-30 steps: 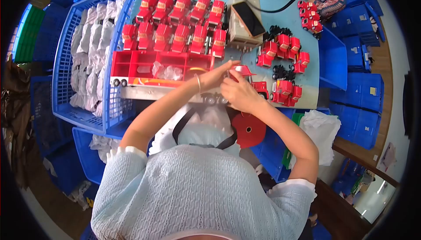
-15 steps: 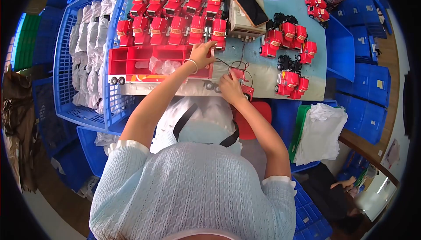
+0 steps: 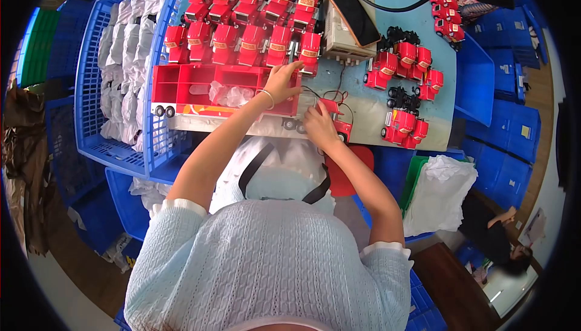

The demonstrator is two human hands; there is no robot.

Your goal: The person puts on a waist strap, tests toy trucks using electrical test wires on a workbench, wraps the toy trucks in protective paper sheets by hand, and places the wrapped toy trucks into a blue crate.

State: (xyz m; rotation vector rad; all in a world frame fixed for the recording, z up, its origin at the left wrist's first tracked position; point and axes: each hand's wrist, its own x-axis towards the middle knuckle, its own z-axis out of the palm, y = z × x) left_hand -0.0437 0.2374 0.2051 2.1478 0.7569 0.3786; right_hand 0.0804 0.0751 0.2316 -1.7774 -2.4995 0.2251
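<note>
The trailer [image 3: 209, 111] lies along the table's near edge [image 3: 369, 140], the left hand [image 3: 279, 89] at its end with thumb and fingers spread apart, while the right hand [image 3: 319, 126] is at the cab [image 3: 344, 127] just beside it, its fingers close together, though I cannot tell whether they grip. Thin wires [image 3: 341, 80] loop loosely around the cab, so a sideways pull could snag them and perhaps tug a connection loose. A hard push on the trailer could also nudge the closely packed trucks [image 3: 251, 46] behind it.
</note>
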